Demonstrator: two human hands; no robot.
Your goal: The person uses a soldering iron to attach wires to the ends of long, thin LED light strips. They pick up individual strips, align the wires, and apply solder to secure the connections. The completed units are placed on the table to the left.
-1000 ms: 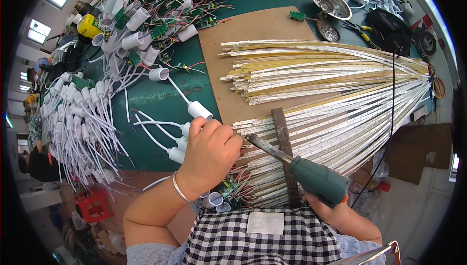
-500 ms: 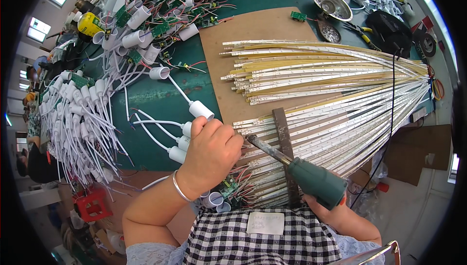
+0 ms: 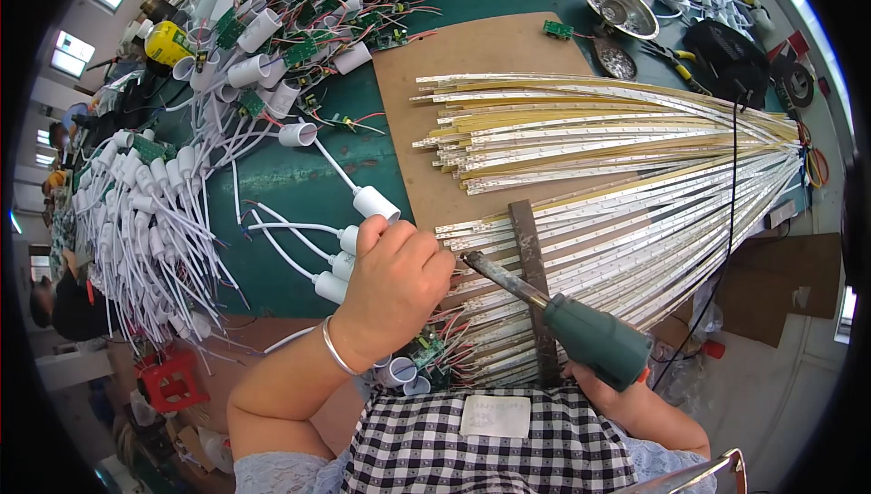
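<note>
My left hand (image 3: 399,278), closed with the fingertips pinched, is beside the left ends of the lower fan of white LED strips (image 3: 626,263). Whatever it pinches is hidden behind the fingers. My right hand (image 3: 621,401) grips a soldering iron with a green body (image 3: 596,340). Its dark tip (image 3: 466,259) is at the strip ends, just right of my left fingers. A brown flat bar (image 3: 530,267) lies across these strips. Several white cylindrical caps with cables (image 3: 330,288) lie left of my left hand. Below it, green circuit boards (image 3: 426,349) with red wires adjoin the strip ends.
A second bundle of strips (image 3: 544,136) lies on a brown board (image 3: 390,86). Piled caps and circuit boards (image 3: 259,31) cover the far left. A metal bowl (image 3: 620,9), pliers (image 3: 679,68) and a black cable (image 3: 732,185) are at the right.
The soldering iron's green body has shifted very slightly right and down, while its tip stays nearly in place. My left hand looks almost unmoved.
</note>
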